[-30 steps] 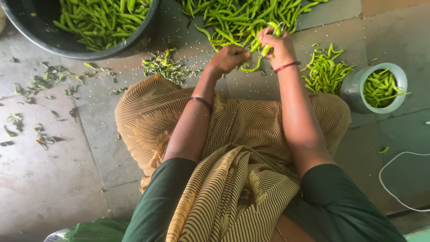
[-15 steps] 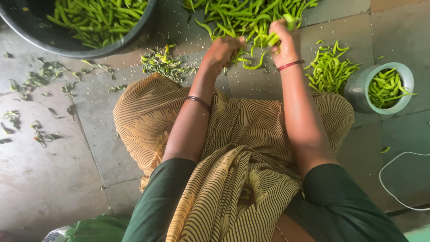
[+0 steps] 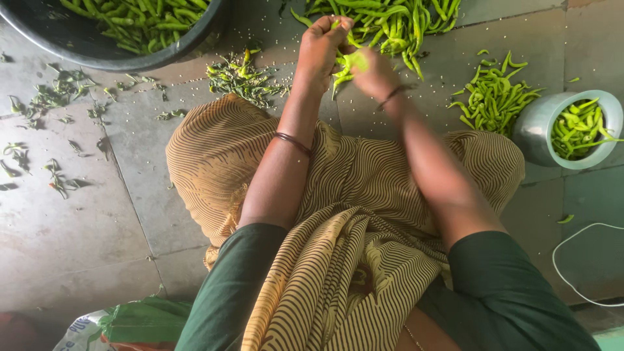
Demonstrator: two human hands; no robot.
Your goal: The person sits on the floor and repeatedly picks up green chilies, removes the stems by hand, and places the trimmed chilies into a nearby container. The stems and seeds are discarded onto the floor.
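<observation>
Striped cloth across the lap, nearest. Beyond it, left hand and right hand meet, fingers curled tight around a small bunch of green chillies held just above the floor, short of the loose chilli pile. Risk, as judged: a pod slips from the crowded grip and mixes into the stem scraps. Farther out, metal pot and dark tub. Half a second ago both hands were down in the pile; now they are drawn back, lifted.

Grey stone-tile floor w/ grout lines, soft daylight
</observation>
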